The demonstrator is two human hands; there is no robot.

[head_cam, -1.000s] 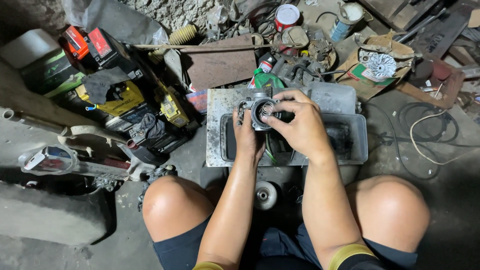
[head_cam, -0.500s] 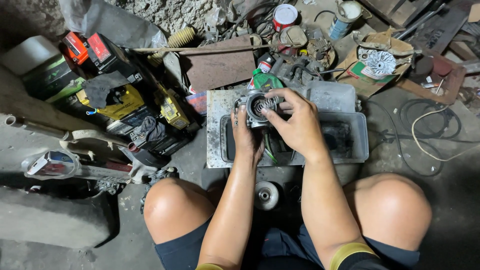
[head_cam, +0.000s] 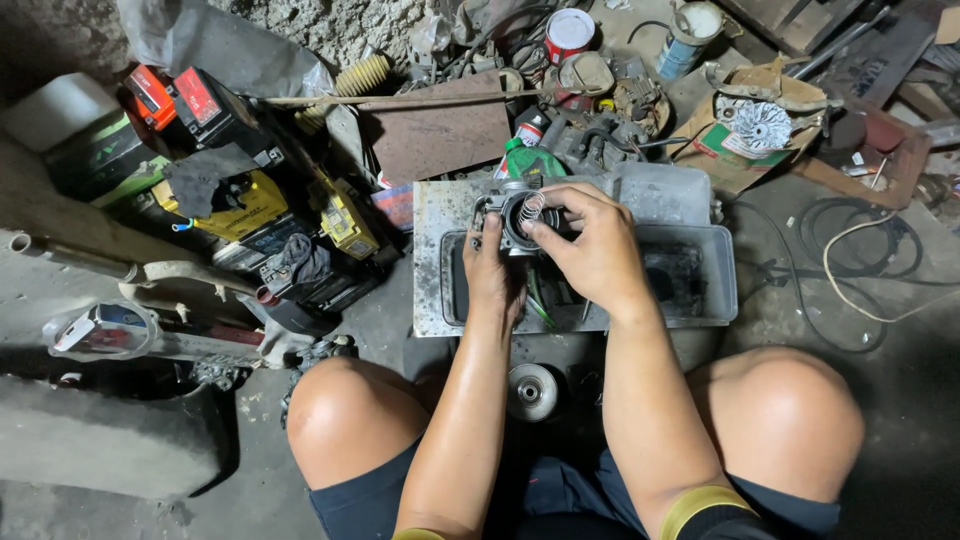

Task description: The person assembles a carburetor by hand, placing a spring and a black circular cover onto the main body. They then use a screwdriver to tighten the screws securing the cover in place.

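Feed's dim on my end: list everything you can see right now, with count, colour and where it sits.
carburetor body: one, grey metal, held over the tray
coil spring: one, silvery, in the carburetor's round bore
tray: one, grey plastic, on the floor before the knees
metal plate: one, stained grey, under the tray's left end
round pulley-like part: one, silvery, on the floor between the knees
batteries: several, black, red and yellow, piled at left
cans: two, one red and white, one blue, top centre
finned wheel: one, white, on cardboard at upper right
cable: loops, black and white, at right
left hand: grips the carburetor from below
right hand: fingertips at the spring
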